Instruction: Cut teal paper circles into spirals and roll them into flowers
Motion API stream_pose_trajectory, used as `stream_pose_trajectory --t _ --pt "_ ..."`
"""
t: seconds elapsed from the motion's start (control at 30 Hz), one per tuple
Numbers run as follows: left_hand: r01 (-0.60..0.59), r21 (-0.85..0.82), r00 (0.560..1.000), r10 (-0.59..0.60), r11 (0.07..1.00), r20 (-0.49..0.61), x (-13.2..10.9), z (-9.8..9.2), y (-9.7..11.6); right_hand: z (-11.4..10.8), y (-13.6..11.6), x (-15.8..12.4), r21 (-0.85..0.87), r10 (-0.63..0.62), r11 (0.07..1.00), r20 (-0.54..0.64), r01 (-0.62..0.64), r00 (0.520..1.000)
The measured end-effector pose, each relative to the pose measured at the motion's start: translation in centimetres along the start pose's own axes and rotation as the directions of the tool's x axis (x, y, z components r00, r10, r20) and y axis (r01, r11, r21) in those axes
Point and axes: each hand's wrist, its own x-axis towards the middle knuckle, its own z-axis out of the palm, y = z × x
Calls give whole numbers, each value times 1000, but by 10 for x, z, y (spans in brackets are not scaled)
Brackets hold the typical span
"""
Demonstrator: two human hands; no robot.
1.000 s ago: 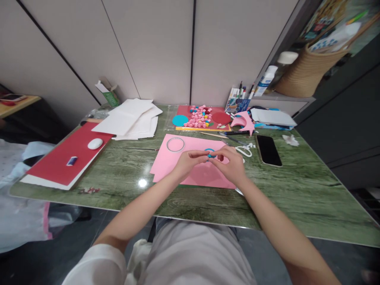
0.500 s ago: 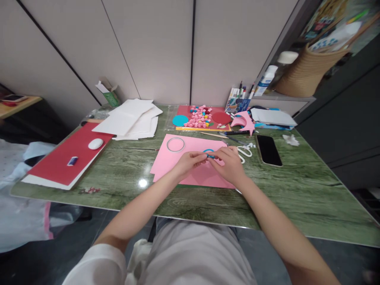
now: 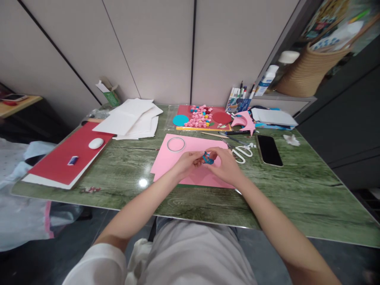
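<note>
A blue strip (image 3: 209,161) is held over the right half of the pink paper (image 3: 166,158), between a person's two hands. Half a second ago its loop showed beyond the fingertips; now it tips toward the person — apparently being turned and shaped in hand. The left hand (image 3: 190,162) pinches one side; the right hand (image 3: 227,164) curls around the other, thumb and fingers parted, and whether it grips is unclear. White-handled scissors (image 3: 241,162), now less covered, lie at the pink paper's right edge, with a smartphone (image 3: 269,150) farther right. A thin ring (image 3: 175,151) rests near its far left corner. Green counter (image 3: 184,206) shows between the pink paper and the counter's front edge — and leftward to a red sheet (image 3: 71,154).
</note>
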Motion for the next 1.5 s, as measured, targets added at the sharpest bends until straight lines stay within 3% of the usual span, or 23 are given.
stream_pose_trajectory --t 0.17,0.4,0.6,0.83,1.03,1.27,1.5 --pt "-8 14 1000 8 1000 -29 3 -4 -1 2 5 -1 -14 -7 1000 -23 7 1000" --pt "33 46 998 -31 998 -52 4 -5 -1 -6 19 2 -129 -115 986 -70 105 991" --pt "69 155 996 -76 986 46 0 -5 4 -14 23 5 -90 -86 993 -52 81 995" --pt "118 310 970 -176 943 169 -4 -8 8 -22 20 7 54 -88 995 102 83 991" --pt "183 366 923 -288 912 255 -10 -6 13 -25 11 5 225 -74 974 302 5 950" --pt "224 418 870 -373 881 321 -11 -7 14 -29 8 3 328 -35 940 359 -90 933" --pt "255 415 880 -388 873 274 -9 -6 10 -27 8 4 349 -65 932 430 -99 901"
